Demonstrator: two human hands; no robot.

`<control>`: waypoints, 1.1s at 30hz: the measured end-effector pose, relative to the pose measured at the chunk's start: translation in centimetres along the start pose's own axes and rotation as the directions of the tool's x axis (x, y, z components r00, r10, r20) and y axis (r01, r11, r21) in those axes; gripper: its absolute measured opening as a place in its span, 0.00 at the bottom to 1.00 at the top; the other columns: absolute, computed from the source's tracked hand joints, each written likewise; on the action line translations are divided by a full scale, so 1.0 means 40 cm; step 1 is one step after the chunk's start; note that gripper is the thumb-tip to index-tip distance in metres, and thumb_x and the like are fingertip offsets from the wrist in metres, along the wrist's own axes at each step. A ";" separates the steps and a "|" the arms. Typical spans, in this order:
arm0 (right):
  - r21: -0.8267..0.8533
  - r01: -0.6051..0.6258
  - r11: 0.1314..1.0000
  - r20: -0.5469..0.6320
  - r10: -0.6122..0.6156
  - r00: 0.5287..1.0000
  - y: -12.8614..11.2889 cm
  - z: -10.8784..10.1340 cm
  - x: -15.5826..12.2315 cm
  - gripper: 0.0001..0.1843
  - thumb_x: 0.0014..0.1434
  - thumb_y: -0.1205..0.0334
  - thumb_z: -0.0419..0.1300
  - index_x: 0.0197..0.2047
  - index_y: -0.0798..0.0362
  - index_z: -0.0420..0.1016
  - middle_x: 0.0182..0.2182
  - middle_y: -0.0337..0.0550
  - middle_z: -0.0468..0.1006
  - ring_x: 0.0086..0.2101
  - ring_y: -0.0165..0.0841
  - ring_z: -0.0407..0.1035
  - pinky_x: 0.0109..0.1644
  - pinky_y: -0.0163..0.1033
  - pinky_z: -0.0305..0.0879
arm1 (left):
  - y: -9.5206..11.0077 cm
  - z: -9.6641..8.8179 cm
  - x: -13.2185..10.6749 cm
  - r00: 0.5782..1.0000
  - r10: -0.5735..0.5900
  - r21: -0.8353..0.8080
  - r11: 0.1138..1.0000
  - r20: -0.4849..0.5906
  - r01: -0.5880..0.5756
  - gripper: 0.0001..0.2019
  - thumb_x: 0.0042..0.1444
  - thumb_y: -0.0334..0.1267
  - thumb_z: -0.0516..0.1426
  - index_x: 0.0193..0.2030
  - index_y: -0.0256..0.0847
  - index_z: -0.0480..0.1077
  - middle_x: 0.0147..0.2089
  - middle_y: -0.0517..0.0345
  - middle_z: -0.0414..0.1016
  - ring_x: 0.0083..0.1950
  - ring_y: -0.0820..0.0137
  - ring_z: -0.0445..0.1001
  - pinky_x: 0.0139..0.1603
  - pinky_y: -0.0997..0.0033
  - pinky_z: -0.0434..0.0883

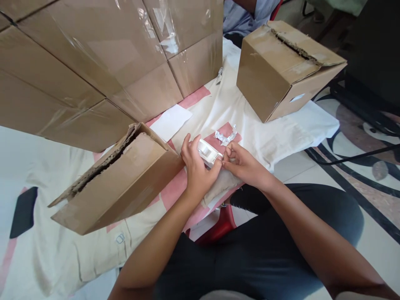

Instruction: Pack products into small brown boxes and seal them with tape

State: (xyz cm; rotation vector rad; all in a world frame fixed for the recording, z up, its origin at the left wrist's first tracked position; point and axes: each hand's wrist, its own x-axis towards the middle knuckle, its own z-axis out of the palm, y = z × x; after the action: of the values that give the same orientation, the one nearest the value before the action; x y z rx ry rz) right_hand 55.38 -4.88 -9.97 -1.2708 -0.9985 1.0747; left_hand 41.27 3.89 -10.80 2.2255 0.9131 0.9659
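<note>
The wall of big taped cartons fills the space behind and to the left of the torn carton, which I take as my marker; the torn carton lies tilted on the cloth-covered tabletop with its ragged seam facing up. Well to the right of it and farther back stands a second carton, its top seam ripped as well, and beyond that one a person's blue sleeve shows at the edge. My left hand sits just beside the torn carton's right corner, and my right hand meets it from the right. A white sheet of paper lies flat just behind the torn carton's near corner. The small white piece is held just off the cloth to the right of that carton: my left fingers curl around it and my right thumb and forefinger pinch its right end. A crumpled scrap rests on the cloth a little farther right and back.
</note>
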 end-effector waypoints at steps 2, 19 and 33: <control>0.002 -0.001 1.000 0.000 0.001 1.000 0.000 -0.001 0.001 0.15 0.61 0.62 0.62 0.35 0.47 0.54 0.28 0.31 0.66 0.32 0.31 0.62 0.39 0.39 0.59 | -0.002 -0.002 0.002 1.000 -0.005 -0.015 1.000 0.006 0.005 0.38 0.54 0.42 0.63 0.69 0.44 0.52 0.74 0.36 0.47 0.76 0.49 0.48 0.72 0.41 0.52; -0.051 -0.007 0.999 -0.020 0.006 1.000 -0.010 0.003 0.000 0.15 0.61 0.63 0.60 0.34 0.47 0.52 0.28 0.32 0.64 0.32 0.31 0.62 0.40 0.40 0.59 | -0.009 -0.011 0.001 0.999 -0.007 -0.064 0.998 0.035 0.009 0.39 0.55 0.45 0.63 0.70 0.45 0.51 0.74 0.37 0.48 0.76 0.51 0.47 0.74 0.43 0.50; -0.040 -0.042 0.998 0.108 0.046 0.993 0.000 -0.030 0.002 0.14 0.58 0.65 0.61 0.33 0.48 0.56 0.27 0.32 0.69 0.31 0.30 0.65 0.37 0.38 0.59 | -0.016 -0.009 -0.002 1.000 0.006 -0.073 0.997 -0.002 -0.006 0.39 0.57 0.46 0.63 0.71 0.45 0.50 0.74 0.37 0.49 0.76 0.50 0.49 0.73 0.43 0.52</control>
State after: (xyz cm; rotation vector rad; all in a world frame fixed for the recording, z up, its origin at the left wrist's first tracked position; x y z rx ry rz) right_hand 56.54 -5.07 -10.03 -1.2811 -1.0820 1.1747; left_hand 40.73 4.31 -11.08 2.1672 0.8588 0.9884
